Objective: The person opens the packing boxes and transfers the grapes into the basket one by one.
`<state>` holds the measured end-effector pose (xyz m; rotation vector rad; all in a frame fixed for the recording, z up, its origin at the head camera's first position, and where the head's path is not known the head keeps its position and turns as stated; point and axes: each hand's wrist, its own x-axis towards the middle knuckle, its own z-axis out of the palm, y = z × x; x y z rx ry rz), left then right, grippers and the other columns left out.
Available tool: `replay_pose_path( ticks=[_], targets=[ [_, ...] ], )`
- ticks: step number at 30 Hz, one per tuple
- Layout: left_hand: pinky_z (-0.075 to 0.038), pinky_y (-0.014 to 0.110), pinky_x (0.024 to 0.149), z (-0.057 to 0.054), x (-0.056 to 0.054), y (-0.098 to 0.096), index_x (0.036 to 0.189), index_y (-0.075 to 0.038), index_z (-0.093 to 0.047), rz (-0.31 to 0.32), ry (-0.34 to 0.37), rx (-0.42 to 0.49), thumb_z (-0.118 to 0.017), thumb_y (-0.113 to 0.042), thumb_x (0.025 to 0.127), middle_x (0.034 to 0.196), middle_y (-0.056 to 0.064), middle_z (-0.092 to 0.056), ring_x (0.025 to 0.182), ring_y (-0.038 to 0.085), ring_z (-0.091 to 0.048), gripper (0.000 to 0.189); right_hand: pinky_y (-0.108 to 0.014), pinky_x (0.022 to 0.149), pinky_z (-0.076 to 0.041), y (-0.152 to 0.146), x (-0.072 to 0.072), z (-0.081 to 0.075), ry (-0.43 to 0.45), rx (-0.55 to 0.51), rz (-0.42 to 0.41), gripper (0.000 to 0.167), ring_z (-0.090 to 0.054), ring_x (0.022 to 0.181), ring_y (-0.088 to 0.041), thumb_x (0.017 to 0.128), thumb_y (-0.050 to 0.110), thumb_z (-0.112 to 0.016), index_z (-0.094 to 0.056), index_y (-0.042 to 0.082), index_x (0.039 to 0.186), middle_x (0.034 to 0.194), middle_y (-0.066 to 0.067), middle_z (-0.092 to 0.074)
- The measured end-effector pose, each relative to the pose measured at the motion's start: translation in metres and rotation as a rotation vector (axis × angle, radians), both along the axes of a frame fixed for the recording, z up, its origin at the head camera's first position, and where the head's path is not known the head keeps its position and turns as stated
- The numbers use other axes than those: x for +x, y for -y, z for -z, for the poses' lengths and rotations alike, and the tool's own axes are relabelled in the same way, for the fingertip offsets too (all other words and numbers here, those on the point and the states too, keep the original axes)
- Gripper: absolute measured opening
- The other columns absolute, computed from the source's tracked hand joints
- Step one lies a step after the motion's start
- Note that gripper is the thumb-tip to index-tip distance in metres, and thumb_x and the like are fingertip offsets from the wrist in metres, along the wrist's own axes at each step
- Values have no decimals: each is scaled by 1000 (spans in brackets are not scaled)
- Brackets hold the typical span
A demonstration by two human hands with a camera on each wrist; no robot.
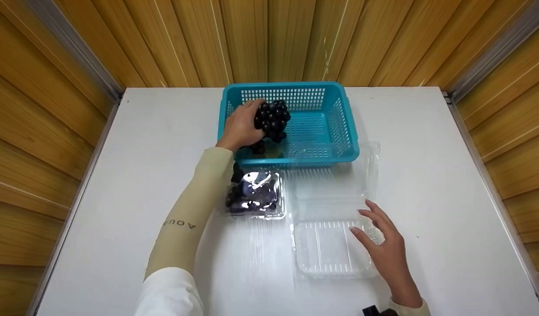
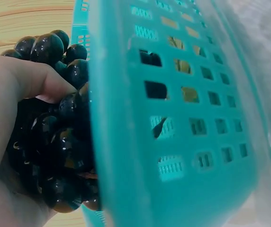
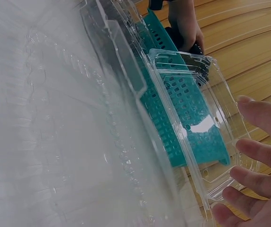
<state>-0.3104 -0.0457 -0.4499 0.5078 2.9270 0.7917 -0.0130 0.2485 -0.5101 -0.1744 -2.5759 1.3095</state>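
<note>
A bunch of dark grapes [image 1: 273,119] is gripped by my left hand [image 1: 244,125] over the left side of a teal basket [image 1: 350,127]. In the left wrist view, the thumb and palm curl round the glossy grapes [image 2: 64,151] beside the basket wall [image 2: 121,142]. My right hand [image 1: 390,250] hovers at the right edge of a clear plastic clamshell box [image 1: 330,250], fingers spread and holding nothing. The box lies unfolded, its lid [image 1: 335,175] leaning up against the basket's front rim; its tray is bare inside.
A closed clear box filled with dark grapes [image 1: 254,193] stands in front of the basket, partly behind the left forearm. More dark fruit [image 1: 257,148] lies low in the basket near the left wrist. Wood-patterned panels [image 1: 287,39] enclose the white table [image 1: 436,175] at back and sides.
</note>
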Motion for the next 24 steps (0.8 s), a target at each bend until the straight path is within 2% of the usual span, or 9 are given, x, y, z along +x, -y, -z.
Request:
replay_pose_path(
  ticks=[5,10,18,24],
  targets=[
    [-31,51,115,6,0,-1,150,-25,-32,9,48,3,-66,-10,82,153,3,-37,139,26,-36,78,1,96,-31,0,1,0,8,-12,8,44,-37,130,14,83,17,-76,-62,19,125,148,1,-47],
    [-28,50,117,13,-2,-4,152,-22,-30,21,101,-32,-62,-8,85,155,5,-34,142,26,-34,76,1,96,-30,0,2,1,46,-10,19,44,-36,131,13,85,22,-75,-61,16,126,149,4,-45],
    [-32,53,114,16,-2,-5,153,-22,-27,31,181,-57,-66,-24,90,156,10,-33,142,31,-35,74,2,96,-30,-1,2,0,70,-3,35,44,-38,134,5,86,24,-74,-61,17,126,150,4,-44],
    [-32,52,114,16,-2,-6,152,-18,-29,33,160,-60,-67,-26,90,153,11,-38,141,30,-37,73,1,96,-30,-2,2,-2,44,-1,23,43,-38,134,6,85,23,-75,-61,18,125,149,2,-45]
  ],
)
